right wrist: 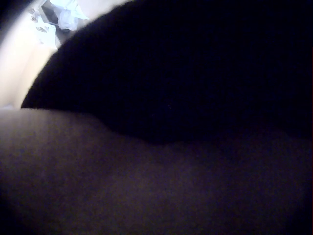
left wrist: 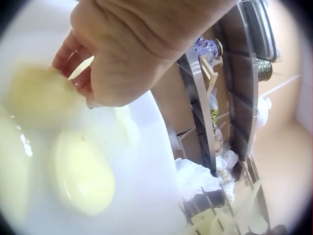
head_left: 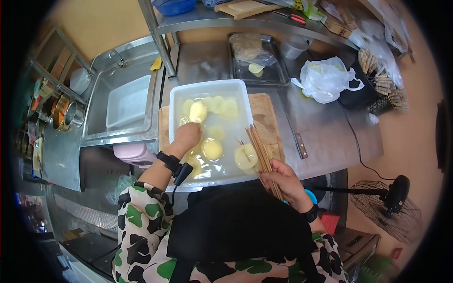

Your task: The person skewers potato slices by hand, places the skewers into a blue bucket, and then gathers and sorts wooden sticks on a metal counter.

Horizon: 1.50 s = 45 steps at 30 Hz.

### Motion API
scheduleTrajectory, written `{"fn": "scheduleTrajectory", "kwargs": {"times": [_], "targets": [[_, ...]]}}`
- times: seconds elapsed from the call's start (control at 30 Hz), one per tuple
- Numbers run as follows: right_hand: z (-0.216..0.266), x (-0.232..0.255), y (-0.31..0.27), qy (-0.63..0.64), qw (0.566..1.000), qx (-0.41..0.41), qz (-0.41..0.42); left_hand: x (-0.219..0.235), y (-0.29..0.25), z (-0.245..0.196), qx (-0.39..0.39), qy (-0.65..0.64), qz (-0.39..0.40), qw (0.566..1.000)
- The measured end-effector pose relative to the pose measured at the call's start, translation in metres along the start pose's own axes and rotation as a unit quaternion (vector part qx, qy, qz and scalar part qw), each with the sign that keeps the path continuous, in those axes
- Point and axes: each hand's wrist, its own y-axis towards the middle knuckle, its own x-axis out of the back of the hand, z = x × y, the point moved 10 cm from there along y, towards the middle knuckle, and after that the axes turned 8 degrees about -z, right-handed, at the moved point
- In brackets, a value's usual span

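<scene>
My left hand [head_left: 188, 135] is low in a white tub [head_left: 249, 106] of water, beside a peeled yellow potato [head_left: 198, 112]. In the left wrist view the fingers of that hand [left wrist: 117, 54] are curled, and a pale yellow slice [left wrist: 82, 67] shows between them. Another round potato [head_left: 212, 149] and several thin slices [head_left: 229, 108] lie in the water. At the tub's right front, my right hand [head_left: 285, 183] grips a bundle of thin wooden skewers [head_left: 259, 148]; round slices [head_left: 246, 156] are threaded at its side. Dark cloth and skin fill most of the right wrist view.
The tub stands on a wooden board [head_left: 265, 113]. Right of it lies a knife [head_left: 301, 146]. Behind are a dark tray [head_left: 278, 70] and a white plastic bag [head_left: 325, 80]. A sink [head_left: 94, 113] is at the left, a fan [head_left: 394, 203] at the right front.
</scene>
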Motion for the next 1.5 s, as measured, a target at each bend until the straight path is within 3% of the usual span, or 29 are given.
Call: {"fn": "scheduleTrajectory", "kwargs": {"times": [0.07,0.17,0.27,0.37,0.47,0.53,0.6,0.67,0.77,1.07,1.5], "targets": [[0.001,0.002,0.001,-0.013,1.0,0.004,0.0,-0.005,0.006,-0.016,-0.026,0.002,0.028,0.999],[0.0,0.002,0.002,-0.013,1.0,0.001,-0.002,-0.008,0.015,-0.045,-0.111,-0.014,-0.045,0.993],[-0.001,0.002,-0.001,-0.013,1.0,-0.002,0.022,-0.047,0.031,-0.049,-0.097,0.082,0.0,0.992],[0.006,-0.002,-0.003,-0.022,0.999,0.013,0.026,-0.059,0.034,-0.05,-0.062,0.095,0.021,0.993],[0.008,-0.002,-0.003,-0.011,1.0,0.017,0.022,-0.07,0.028,-0.051,-0.101,0.086,0.091,0.987],[0.004,0.002,-0.002,0.0,1.0,0.013,0.02,-0.063,0.027,-0.042,-0.058,-0.091,0.115,0.987],[0.002,0.006,0.0,0.006,1.0,0.009,0.017,-0.047,0.023,-0.036,0.012,-0.297,0.097,0.95],[0.003,0.005,0.002,-0.009,1.0,0.014,0.009,-0.017,0.009,-0.029,0.101,-0.515,0.032,0.85],[0.002,-0.002,0.004,-0.018,1.0,0.007,0.021,0.015,-0.014,-0.035,0.174,-0.625,0.027,0.76],[0.003,-0.016,0.008,-0.066,0.997,0.007,0.037,0.045,-0.061,-0.075,0.161,-0.774,0.111,0.602],[0.0,-0.019,0.003,-0.079,0.995,-0.003,0.056,0.024,-0.068,-0.079,0.201,-0.77,0.15,0.587]]}}
